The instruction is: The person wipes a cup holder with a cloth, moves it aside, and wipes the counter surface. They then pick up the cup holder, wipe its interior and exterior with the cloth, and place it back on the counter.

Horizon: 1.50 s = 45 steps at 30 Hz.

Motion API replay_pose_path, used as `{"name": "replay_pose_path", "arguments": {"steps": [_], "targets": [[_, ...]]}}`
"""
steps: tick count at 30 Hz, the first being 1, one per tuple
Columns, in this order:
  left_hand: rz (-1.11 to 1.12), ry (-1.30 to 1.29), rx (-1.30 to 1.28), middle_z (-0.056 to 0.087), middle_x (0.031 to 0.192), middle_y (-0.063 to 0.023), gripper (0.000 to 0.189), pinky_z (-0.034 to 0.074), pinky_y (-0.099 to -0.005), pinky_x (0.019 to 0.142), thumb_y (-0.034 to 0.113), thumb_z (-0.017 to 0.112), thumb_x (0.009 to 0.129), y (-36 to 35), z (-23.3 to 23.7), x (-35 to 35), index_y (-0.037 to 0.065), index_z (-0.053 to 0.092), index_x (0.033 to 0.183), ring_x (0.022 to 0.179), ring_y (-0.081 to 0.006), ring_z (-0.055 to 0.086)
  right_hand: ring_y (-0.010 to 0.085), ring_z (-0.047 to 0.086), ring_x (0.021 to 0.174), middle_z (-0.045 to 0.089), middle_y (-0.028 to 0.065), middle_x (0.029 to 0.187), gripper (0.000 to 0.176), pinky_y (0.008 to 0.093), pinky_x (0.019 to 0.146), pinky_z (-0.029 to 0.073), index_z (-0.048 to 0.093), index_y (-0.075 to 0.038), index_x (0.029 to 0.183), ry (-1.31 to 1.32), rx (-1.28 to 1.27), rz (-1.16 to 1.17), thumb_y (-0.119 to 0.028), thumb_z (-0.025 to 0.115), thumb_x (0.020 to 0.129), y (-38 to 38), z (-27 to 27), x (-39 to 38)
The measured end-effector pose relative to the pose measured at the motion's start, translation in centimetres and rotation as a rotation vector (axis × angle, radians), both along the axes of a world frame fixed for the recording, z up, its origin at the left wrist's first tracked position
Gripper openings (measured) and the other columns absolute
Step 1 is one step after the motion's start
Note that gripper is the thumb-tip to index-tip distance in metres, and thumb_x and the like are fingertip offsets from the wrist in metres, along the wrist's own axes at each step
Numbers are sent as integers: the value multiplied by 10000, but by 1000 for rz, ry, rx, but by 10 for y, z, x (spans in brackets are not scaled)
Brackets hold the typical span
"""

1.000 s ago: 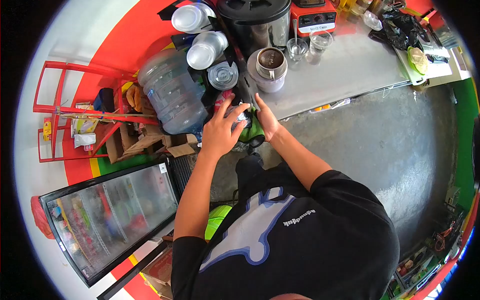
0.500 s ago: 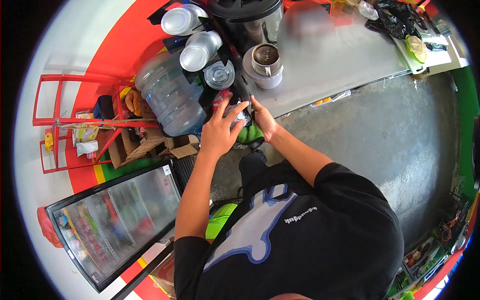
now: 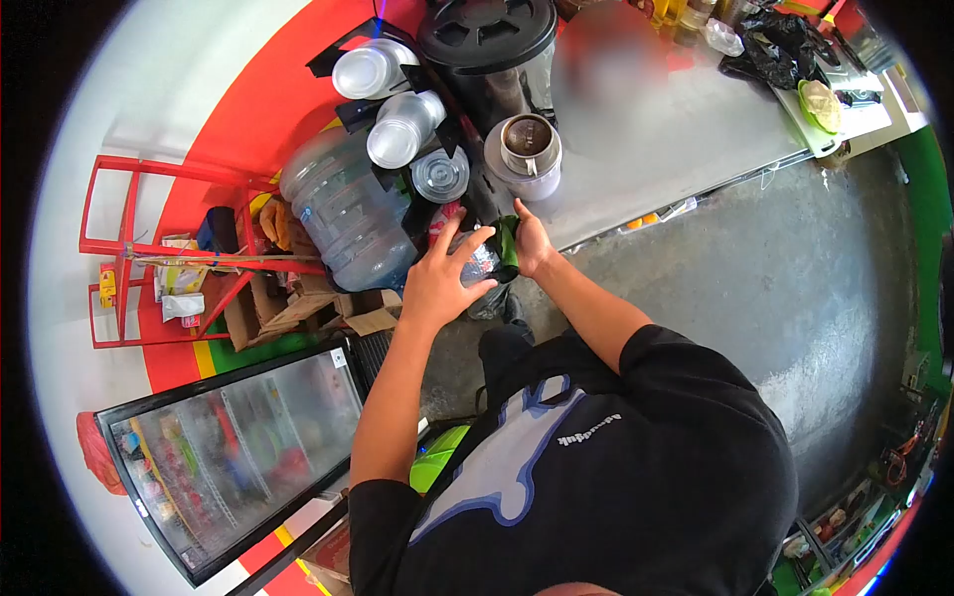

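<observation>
My left hand [image 3: 442, 283] has its fingers spread and slightly curved over a shiny clear plastic item [image 3: 479, 260], with a red-and-white wrapper [image 3: 443, 221] by the fingertips. Whether the fingers touch the plastic is hard to see. Opposite it, my right hand [image 3: 535, 246] is closed at the edge of a dark green, sheet-like piece [image 3: 508, 244], thumb pointing up; its other fingers are partly hidden. Just beyond are stacks of clear plastic cups [image 3: 395, 144] in a black holder, and a clear round lid or cup [image 3: 440, 176].
A metal cup of dark liquid [image 3: 528, 139] sits on a pale container at the counter's [image 3: 636, 169] near corner. Behind it stands a black-lidded tub [image 3: 487, 35]. To the left are a large water bottle [image 3: 348, 223], a red rack [image 3: 129, 214] and a glass-door fridge [image 3: 238, 447].
My right hand has shifted slightly down and right, and the green piece now shows upright against it. My left hand stays by the plastic item. The view has shifted a little.
</observation>
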<state>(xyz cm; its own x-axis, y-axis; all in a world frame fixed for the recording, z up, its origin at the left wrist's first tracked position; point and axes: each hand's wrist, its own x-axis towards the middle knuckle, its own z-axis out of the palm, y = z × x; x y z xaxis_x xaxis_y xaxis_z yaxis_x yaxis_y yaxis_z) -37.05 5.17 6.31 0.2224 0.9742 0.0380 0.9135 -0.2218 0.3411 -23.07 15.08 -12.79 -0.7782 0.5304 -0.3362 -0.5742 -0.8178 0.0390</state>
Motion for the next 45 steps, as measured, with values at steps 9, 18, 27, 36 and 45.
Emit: {"name": "replay_pose_path", "arguments": {"steps": [9, 18, 27, 36, 45], "targets": [[27, -3, -38, 462, 1580, -154, 817, 575, -507, 974, 281, 894, 745, 0, -2, 3, 350, 526, 1471, 1285, -428, 611, 320, 704, 1085, 713, 159, 1250, 803, 507, 1005, 565, 636, -133, 1360, -5, -13, -9, -797, 360, 1003, -23, 18, -24], [12, -3, 14, 462, 1583, -156, 780, 572, -512, 970, 286, 873, 771, -1, -3, 2, 345, 528, 1468, 1279, -436, 610, 315, 723, 1046, 740, 169, 1189, 934, 488, 970, 573, 686, -41, 1255, -196, 109, 92, -867, 388, 938, 9, -20, 15], [-26, -39, 36, 494, 1563, -168, 525, 567, -510, 960, 314, 712, 940, 2, -1, -2, 309, 576, 1447, 1265, -431, 621, 294, 734, 1016, 741, 129, 1164, 689, 481, 913, 610, 662, -91, 1302, -23, 44, -8, -679, 411, 1046, -32, 45, -8], [-21, -55, 67, 496, 1567, -151, 495, 581, -500, 932, 288, 684, 966, 1, -5, 0, 326, 575, 1448, 1224, -412, 651, 304, 770, 965, 742, 185, 1149, 855, 451, 861, 657, 622, 12, 1311, -148, 132, 195, -760, 413, 1009, -27, 75, 34], [-16, -87, -15, 475, 1561, -192, 507, 545, -518, 995, 256, 683, 969, 1, 1, -1, 296, 564, 1460, 1316, -460, 571, 325, 757, 998, 730, 196, 1208, 886, 499, 894, 634, 595, 23, 1358, -146, 81, 130, -768, 418, 1001, -30, 62, 14]]}}
